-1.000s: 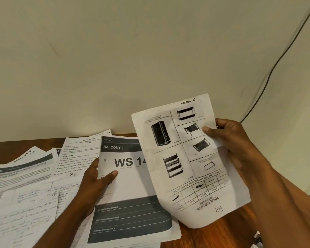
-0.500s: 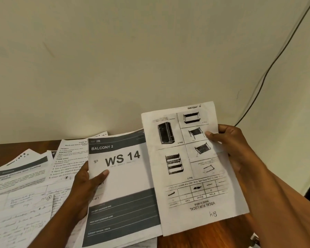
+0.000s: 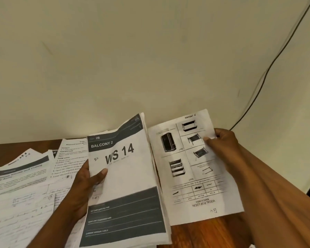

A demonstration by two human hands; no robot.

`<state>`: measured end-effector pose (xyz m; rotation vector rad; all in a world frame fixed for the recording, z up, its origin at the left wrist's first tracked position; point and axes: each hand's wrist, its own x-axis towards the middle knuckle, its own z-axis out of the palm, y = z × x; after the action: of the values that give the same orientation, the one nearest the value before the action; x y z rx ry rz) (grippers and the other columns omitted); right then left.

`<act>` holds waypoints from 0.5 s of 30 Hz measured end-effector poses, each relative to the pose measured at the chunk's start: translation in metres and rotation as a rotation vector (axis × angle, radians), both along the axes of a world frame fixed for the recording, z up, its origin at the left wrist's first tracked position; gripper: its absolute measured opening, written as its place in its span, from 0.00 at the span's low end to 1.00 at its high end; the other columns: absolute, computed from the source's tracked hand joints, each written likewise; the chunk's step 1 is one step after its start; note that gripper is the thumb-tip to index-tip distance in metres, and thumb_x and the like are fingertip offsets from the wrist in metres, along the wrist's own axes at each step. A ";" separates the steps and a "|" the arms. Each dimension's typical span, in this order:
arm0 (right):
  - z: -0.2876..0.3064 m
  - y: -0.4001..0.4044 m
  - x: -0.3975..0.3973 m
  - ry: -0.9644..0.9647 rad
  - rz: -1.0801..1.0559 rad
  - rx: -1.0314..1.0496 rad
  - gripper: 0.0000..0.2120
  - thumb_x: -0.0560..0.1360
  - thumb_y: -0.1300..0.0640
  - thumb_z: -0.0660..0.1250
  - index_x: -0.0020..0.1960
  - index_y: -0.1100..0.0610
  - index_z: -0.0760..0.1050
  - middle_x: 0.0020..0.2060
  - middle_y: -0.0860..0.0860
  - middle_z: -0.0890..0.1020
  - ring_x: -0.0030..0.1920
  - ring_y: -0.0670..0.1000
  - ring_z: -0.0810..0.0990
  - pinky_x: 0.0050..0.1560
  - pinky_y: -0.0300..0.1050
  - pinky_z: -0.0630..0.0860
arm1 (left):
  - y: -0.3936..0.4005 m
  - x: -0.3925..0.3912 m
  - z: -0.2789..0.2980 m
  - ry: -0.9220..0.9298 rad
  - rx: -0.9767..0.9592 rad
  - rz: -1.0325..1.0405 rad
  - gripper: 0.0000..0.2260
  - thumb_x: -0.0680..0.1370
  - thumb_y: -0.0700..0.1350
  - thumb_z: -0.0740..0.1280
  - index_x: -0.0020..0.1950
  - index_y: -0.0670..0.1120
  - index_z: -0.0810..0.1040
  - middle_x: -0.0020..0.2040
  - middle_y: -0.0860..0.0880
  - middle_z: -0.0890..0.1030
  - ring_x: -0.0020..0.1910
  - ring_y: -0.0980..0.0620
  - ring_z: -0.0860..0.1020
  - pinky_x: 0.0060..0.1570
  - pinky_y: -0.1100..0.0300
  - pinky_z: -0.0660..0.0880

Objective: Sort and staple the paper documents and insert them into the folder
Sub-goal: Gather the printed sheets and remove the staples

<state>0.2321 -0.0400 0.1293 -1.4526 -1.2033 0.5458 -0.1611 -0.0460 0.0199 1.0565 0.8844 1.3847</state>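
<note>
My left hand [image 3: 86, 185] grips a thin stack of sheets [image 3: 125, 179] by its left edge, thumb on the top page printed "BALCONY 2, WS 14". The stack is lifted off the table and its top right corner curls up. My right hand [image 3: 222, 145] pinches a single sheet [image 3: 195, 167] with pictures of shelves and racks by its right edge. That sheet hangs upside down just right of the stack, its left edge tucked behind the stack's right edge. No stapler or folder is in view.
Several loose printed and handwritten papers [image 3: 21, 190] lie spread over the left of the brown wooden table [image 3: 204, 233]. A cream wall stands right behind the table. A black cable [image 3: 268, 68] runs down the wall at the right.
My left hand has lifted the "WS 14" stack off the table and tilted it up. My right hand has shifted the picture sheet right and down, from overlapping the stack to beside it.
</note>
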 end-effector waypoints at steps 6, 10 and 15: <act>-0.006 0.000 -0.034 0.086 0.169 0.019 0.06 0.79 0.64 0.70 0.54 0.58 0.85 0.45 0.55 0.89 0.48 0.57 0.88 0.56 0.61 0.84 | -0.003 0.004 0.004 0.038 0.035 -0.038 0.52 0.52 0.58 0.89 0.72 0.50 0.74 0.66 0.45 0.84 0.61 0.38 0.84 0.58 0.35 0.81; -0.002 -0.006 -0.059 0.245 0.281 0.013 0.09 0.80 0.70 0.67 0.52 0.60 0.84 0.47 0.58 0.89 0.50 0.60 0.88 0.55 0.59 0.84 | -0.009 0.009 0.008 0.061 0.057 -0.046 0.51 0.50 0.60 0.88 0.71 0.51 0.74 0.63 0.47 0.85 0.60 0.40 0.85 0.55 0.39 0.83; 0.005 -0.020 -0.089 0.393 0.384 0.004 0.09 0.80 0.73 0.65 0.54 0.66 0.83 0.46 0.60 0.88 0.44 0.56 0.89 0.40 0.45 0.84 | -0.012 0.014 0.011 0.076 0.101 -0.043 0.47 0.53 0.62 0.87 0.67 0.53 0.74 0.60 0.52 0.86 0.57 0.47 0.86 0.46 0.54 0.85</act>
<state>0.1431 -0.0597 0.1347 -1.0454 -1.1628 1.0386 -0.1470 -0.0578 0.0306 1.2050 0.8487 1.3724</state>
